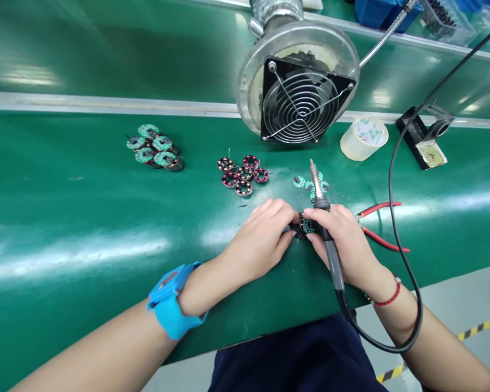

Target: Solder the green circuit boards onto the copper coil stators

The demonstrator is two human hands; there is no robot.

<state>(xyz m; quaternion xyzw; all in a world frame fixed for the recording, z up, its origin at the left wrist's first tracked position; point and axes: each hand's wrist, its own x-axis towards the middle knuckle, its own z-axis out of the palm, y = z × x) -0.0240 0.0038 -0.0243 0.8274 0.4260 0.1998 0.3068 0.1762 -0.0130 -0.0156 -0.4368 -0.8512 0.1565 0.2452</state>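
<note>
Basically, tip versus board. Held low between both hands' fingertips: small green circuit board [307,226] against a dark part [298,231], close in front of the body. Lying just right of the left hand [261,239] and just left of the right hand [349,245]; looking a bit nearer the right. Left fingers narrow, pinched on the dark part, exact contact hidden. Right fingers curled round a soldering iron [332,256], thumb and index also at the board's edge; can't tell how firmly.

Iron's long axis running away from the body, leaning slightly left toward the tip. Tip pointing past the board, toward the loose small boards [298,182], so not at the held one; judged the key relation. Also noted: coil rings [245,173] left of the tip, fan [302,111] beyond, red-handled pliers [386,239] just right of the right hand.
</note>
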